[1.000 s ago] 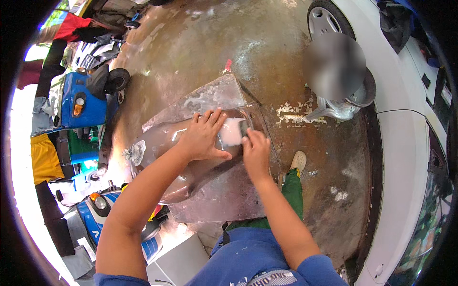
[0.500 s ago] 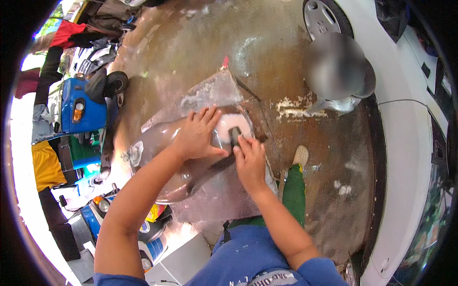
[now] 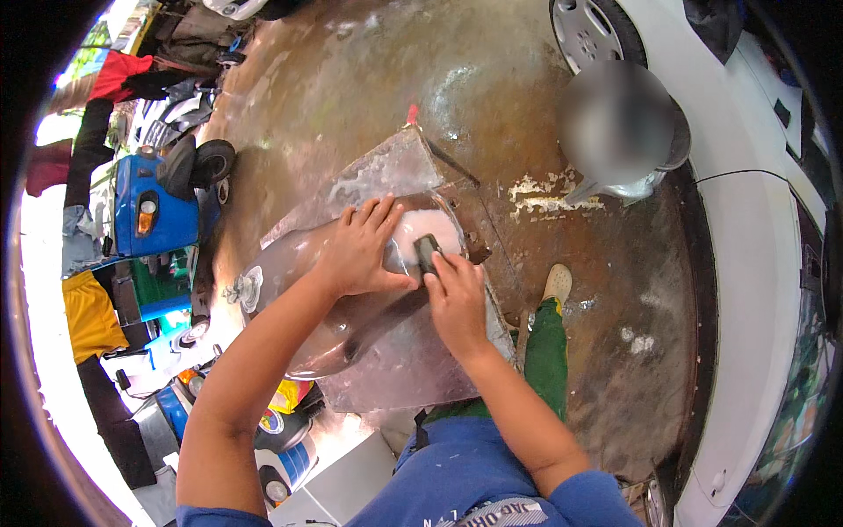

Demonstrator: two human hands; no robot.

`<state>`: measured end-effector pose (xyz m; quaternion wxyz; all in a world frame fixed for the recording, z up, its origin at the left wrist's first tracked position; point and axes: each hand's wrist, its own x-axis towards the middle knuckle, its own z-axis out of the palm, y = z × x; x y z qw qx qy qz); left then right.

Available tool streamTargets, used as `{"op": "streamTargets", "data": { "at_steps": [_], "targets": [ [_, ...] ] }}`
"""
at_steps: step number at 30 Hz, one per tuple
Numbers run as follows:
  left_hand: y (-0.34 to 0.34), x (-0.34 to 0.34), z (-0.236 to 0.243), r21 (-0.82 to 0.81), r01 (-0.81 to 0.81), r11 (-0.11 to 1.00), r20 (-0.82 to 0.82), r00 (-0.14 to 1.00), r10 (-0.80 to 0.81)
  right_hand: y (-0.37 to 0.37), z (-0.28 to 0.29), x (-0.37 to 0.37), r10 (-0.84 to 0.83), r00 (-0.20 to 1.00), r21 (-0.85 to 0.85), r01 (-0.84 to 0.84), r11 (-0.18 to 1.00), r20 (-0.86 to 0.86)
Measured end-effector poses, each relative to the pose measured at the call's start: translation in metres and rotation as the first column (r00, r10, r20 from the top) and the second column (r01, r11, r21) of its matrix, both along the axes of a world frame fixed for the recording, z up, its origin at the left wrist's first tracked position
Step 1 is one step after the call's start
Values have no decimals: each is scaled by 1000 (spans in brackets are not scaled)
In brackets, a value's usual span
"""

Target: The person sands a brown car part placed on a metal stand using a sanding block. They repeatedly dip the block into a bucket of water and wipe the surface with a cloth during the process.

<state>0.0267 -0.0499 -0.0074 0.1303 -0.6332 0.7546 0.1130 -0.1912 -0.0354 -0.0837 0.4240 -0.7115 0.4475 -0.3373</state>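
Note:
A large rounded shell [image 3: 303, 263], glossy and grey-brown, lies on a worn flat sheet [image 3: 386, 373] in front of me. Near its right end is a whitish patch [image 3: 439, 227]. My left hand [image 3: 362, 250] rests flat on the shell just left of this patch, fingers spread and thumb reaching toward the right hand. In the fingers of my right hand [image 3: 455, 294] is a small dark sanding block [image 3: 427, 253], pressed against the patch's lower left part. The block's lower end is hidden by the fingers.
A white car [image 3: 746, 263] stands along the right side, with a blurred round grey object [image 3: 619, 123] beside it. Blue vehicles [image 3: 154, 206] and a yellow cloth [image 3: 90, 316] are at the left. My shoe [image 3: 557, 283] is on the stained floor right of the sheet.
The sanding block has shifted slightly left on the whitish patch with my right hand, and shows more of its length. My left hand has stayed in place on the shell.

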Motion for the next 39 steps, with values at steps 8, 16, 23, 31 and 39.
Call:
{"op": "streamTargets", "data": {
  "at_steps": [8,16,23,31,39],
  "targets": [
    [6,2,0,0,-3,1000,-5,1000,3,-2,-12,-4,8,1000,5,-8,1000,22],
    [3,1,1,-1,-2,1000,-3,1000,2,-6,-18,-7,10,1000,-28,-10,1000,11],
    [3,2,-1,-13,-4,1000,0,1000,4,-27,-13,19,14,1000,-61,-15,998,-5],
    [5,1,2,-18,-4,1000,1,1000,4,-43,-21,32,-20,1000,-81,21,997,5],
    [-1,-1,4,-38,12,999,3,1000,-12,-55,-32,31,-38,999,-40,37,999,-14]
  ]
}}
